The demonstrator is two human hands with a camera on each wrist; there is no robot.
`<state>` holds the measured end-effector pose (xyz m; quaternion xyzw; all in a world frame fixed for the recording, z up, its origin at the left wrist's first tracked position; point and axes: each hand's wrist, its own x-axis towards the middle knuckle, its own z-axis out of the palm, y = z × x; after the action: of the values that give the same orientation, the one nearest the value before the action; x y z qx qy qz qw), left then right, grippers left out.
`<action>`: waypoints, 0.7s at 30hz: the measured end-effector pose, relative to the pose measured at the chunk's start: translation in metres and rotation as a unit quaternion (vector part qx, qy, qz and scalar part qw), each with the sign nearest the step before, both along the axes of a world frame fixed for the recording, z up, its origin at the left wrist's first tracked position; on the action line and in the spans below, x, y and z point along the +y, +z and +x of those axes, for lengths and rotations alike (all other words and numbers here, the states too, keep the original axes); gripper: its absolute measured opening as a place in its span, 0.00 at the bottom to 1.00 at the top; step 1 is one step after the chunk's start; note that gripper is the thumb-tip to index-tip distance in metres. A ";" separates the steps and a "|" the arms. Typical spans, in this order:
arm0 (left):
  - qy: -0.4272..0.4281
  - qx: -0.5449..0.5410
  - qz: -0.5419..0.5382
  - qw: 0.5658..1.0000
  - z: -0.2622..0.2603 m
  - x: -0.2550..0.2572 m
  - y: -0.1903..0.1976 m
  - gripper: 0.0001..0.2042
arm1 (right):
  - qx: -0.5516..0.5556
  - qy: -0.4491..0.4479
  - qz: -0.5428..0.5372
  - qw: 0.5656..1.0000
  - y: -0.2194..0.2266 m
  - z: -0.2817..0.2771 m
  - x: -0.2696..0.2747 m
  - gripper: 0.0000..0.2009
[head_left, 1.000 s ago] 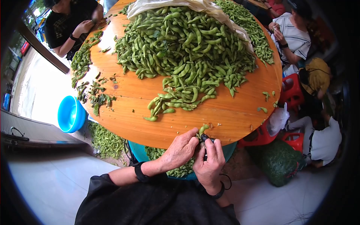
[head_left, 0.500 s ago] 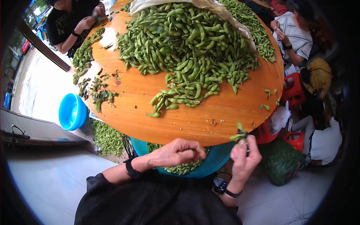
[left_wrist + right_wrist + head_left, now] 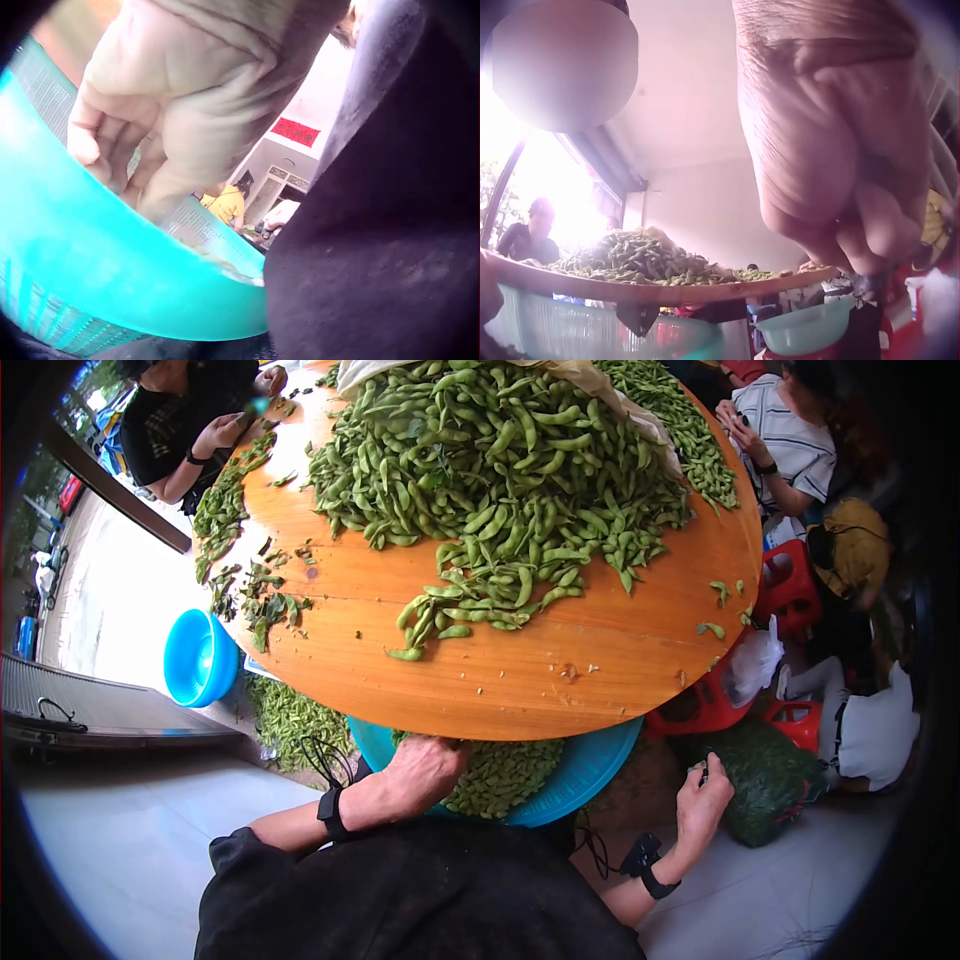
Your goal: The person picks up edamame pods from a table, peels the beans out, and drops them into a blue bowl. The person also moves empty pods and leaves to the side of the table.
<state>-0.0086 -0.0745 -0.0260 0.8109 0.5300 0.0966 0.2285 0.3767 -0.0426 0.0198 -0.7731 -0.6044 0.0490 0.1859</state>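
Note:
My left hand point(image 3: 420, 768) reaches down over a teal plastic basket point(image 3: 600, 765) of green edamame pods point(image 3: 505, 775), by the table's near edge. In the left wrist view, its loosely bent fingers point(image 3: 124, 150) hang inside the basket's rim point(image 3: 135, 255). Off to the right, beyond the basket, my right hand point(image 3: 703, 800) is raised with curled fingers around a small black tool point(image 3: 704, 772), mostly hidden by the fingers. On the round wooden table point(image 3: 400, 695) lies a big heap of edamame point(image 3: 480, 470), a few pods spilling toward me.
Leaf scraps point(image 3: 265, 600) lie on the table's left side. A blue basin point(image 3: 200, 660) and a pile of pods point(image 3: 300, 715) are on the floor at left. Red stools point(image 3: 790, 590) and a dark green full bag point(image 3: 765, 785) stand right. Other people sit around the table.
Both hands were together on a pod at the table's edge. They parted; the right went right with pod and tool, the pod no longer showing. The left moved left and down over the basket.

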 end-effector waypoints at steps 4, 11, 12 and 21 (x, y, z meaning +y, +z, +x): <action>-0.003 -0.024 0.016 1.000 0.002 0.000 -0.007 0.12 | -0.006 0.013 0.003 1.000 0.004 -0.004 0.003 0.14; 0.033 -0.075 0.019 0.996 -0.002 -0.003 -0.006 0.10 | -0.004 0.036 0.015 0.999 0.004 -0.007 0.005 0.13; 0.040 -0.103 0.028 0.993 -0.002 -0.004 -0.003 0.09 | 0.013 0.029 0.028 0.999 0.002 -0.006 0.006 0.13; 0.085 -0.321 -0.159 0.930 -0.031 -0.013 0.042 0.03 | 0.047 0.053 0.073 0.995 0.023 -0.039 0.018 0.11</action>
<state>-0.0393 -0.0871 0.0160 0.6419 0.5033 0.2855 0.5031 0.3372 -0.0249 0.0433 -0.7211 -0.6374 0.0508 0.2667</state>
